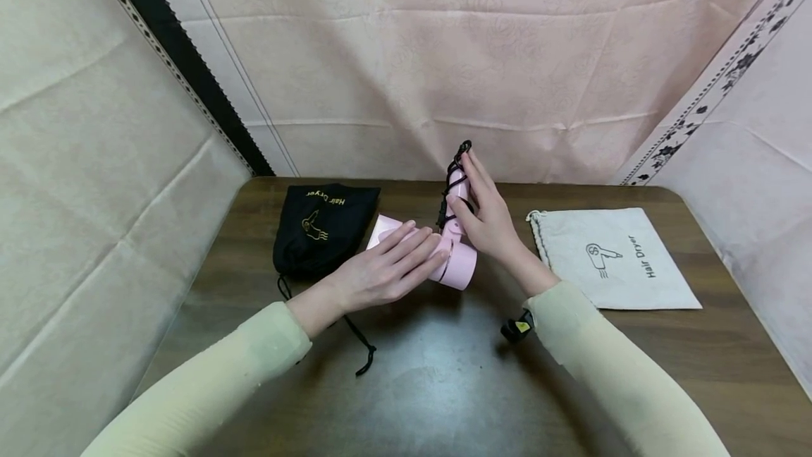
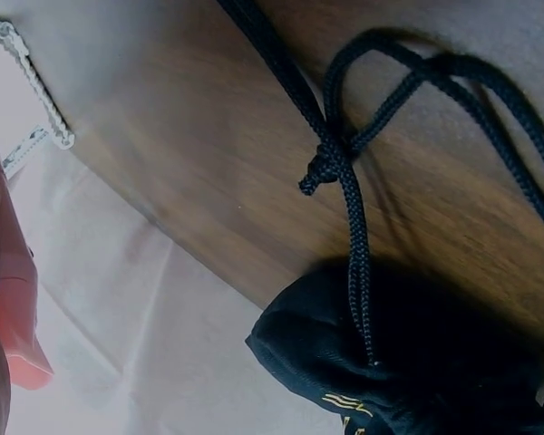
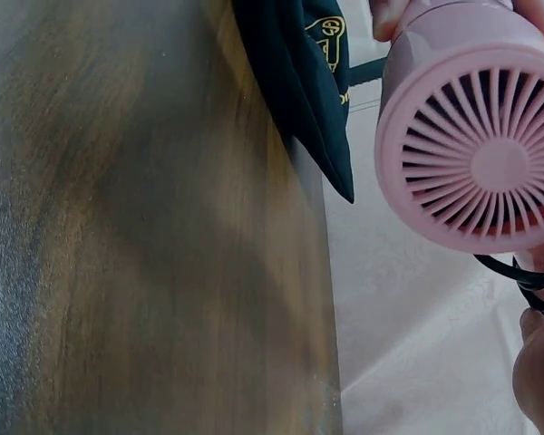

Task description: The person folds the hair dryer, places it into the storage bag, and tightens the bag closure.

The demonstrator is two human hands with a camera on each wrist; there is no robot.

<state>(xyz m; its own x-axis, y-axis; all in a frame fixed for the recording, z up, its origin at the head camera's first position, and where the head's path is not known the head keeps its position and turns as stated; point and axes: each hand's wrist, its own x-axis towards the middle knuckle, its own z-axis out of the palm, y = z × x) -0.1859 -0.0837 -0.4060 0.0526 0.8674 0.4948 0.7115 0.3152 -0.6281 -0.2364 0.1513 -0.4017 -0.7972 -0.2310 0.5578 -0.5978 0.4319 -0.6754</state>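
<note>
A pink hair dryer (image 1: 458, 264) is held above the table, its round slotted grille (image 3: 500, 165) facing the right wrist camera. Its black cord (image 1: 452, 178) is wound around the handle. My left hand (image 1: 383, 266) grips the barrel from above, fingers laid across it; in the right wrist view its fingertips show on both sides of the barrel. With thumb and fingers, my right hand (image 1: 487, 217) holds the cord-wrapped handle, which points toward the back. Only a sliver of the dryer (image 2: 16, 290) shows in the left wrist view.
To the left lies a black drawstring pouch (image 1: 326, 231) printed "Hair Dryer", its black drawstring (image 1: 358, 333) trailing forward. A flat white drawstring pouch (image 1: 624, 259) with similar print lies to the right. Pale cloth (image 1: 412, 69) hangs behind the brown wooden table (image 1: 406, 400).
</note>
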